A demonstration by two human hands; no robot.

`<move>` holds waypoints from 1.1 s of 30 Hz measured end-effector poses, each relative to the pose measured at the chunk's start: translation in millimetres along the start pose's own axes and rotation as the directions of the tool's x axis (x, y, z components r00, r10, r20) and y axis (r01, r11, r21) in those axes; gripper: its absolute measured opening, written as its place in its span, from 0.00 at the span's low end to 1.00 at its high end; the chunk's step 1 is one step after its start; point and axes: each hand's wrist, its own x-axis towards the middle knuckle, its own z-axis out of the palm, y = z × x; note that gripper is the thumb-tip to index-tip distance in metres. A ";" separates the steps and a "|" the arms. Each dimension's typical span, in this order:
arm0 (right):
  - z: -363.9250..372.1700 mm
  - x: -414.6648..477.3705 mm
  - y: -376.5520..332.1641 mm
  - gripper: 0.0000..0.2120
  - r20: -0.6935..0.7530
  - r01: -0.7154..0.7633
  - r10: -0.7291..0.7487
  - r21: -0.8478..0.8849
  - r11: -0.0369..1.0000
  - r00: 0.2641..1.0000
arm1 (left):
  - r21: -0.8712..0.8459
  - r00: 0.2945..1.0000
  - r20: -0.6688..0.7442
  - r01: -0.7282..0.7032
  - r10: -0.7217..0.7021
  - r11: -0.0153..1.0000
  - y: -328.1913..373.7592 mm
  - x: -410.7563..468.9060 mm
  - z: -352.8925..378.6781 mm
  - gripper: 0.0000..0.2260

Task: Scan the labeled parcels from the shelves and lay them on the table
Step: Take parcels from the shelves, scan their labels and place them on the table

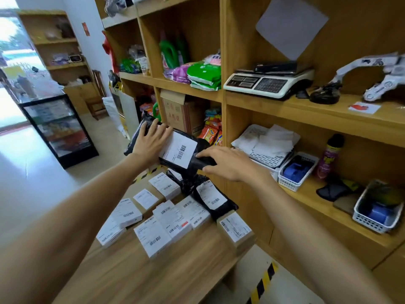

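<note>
While the left hand (151,141) lies flat with fingers spread on the black parcel (182,150), held in the air above the table (131,270), the right hand (228,164) pinches its near end between thumb and fingers. Beside them on the shelf (306,200), a white basket (291,186) holds something blue.

An electronic scale (267,83) sits below a grey paper sheet (291,25). To its left stand green detergent bottles (168,51) beside green packets (206,75). Lower down are a cardboard box (179,110), snack packets (210,132), a white basket (287,183) holding a blue tape dispenser (295,170), and a spray can (329,156). A glass-fronted display cooler (59,128) stands on the floor at far left.
</note>
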 end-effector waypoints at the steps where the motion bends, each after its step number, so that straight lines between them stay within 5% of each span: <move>1: -0.8 -0.2 4.0 0.25 0.000 0.009 -0.009 -0.001 1.000 1.000 | -0.001 1.000 0.007 0.008 -0.008 1.000 2.5 -0.2 -1.2 0.51; 11: 22.7 5.5 38.4 0.25 -0.050 0.049 -0.044 0.102 0.994 0.998 | -0.074 0.991 0.118 0.080 -0.071 0.994 28.3 -25.8 23.5 0.54; 15: 63.4 11.2 34.7 0.23 0.021 0.041 -0.045 0.163 0.986 0.999 | -0.157 0.952 0.279 0.177 -0.129 0.972 49.2 -81.5 57.9 0.55; 24: 153.5 5.2 -42.1 0.24 0.207 0.192 -0.234 0.206 0.960 0.950 | -0.191 0.762 0.572 0.484 -0.304 0.854 64.1 -251.7 98.1 0.51; 33: 214.3 -59.0 -194.3 0.22 0.362 0.474 -0.539 0.259 0.842 0.760 | -0.103 0.505 0.703 0.769 -0.501 0.631 69.8 -476.2 79.0 0.54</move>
